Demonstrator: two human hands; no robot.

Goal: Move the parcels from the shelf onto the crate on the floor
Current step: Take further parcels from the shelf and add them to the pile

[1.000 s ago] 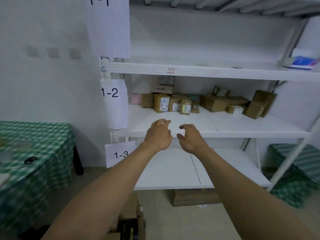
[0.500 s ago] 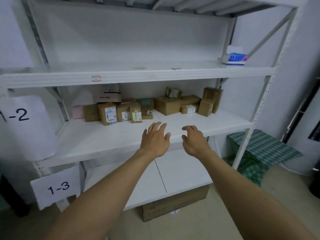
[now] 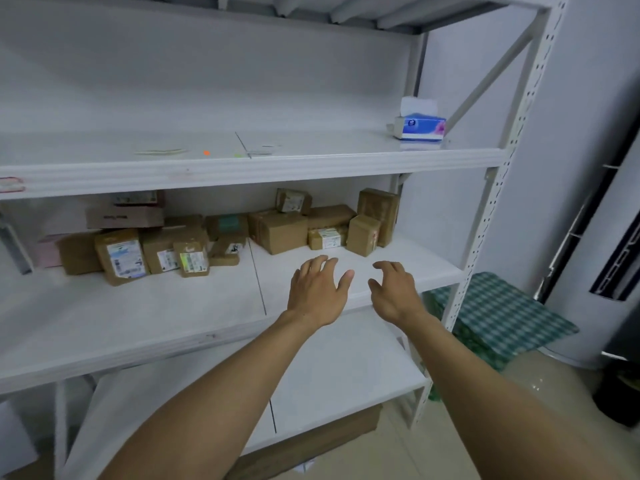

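Left hand (image 3: 317, 292): held empty over the shelf (image 3: 138, 317), fingers spread.
Right hand (image 3: 394, 292): empty, fingers loosely curled.
Parcels (image 3: 284, 233): stacked at 12 o'clock, untouched.

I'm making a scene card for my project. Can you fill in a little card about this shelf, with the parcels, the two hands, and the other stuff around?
parcels: brown boxes clustered at the back of the middle shelf
left hand: empty, fingers spread, in front of the parcels, touching none
right hand: empty, fingers loosely curled, beside the left hand
up high: tissue box at the right end of the upper shelf
right of the rack: green checked cloth
down low: cardboard box under the lowest shelf
crate: not clearly in view
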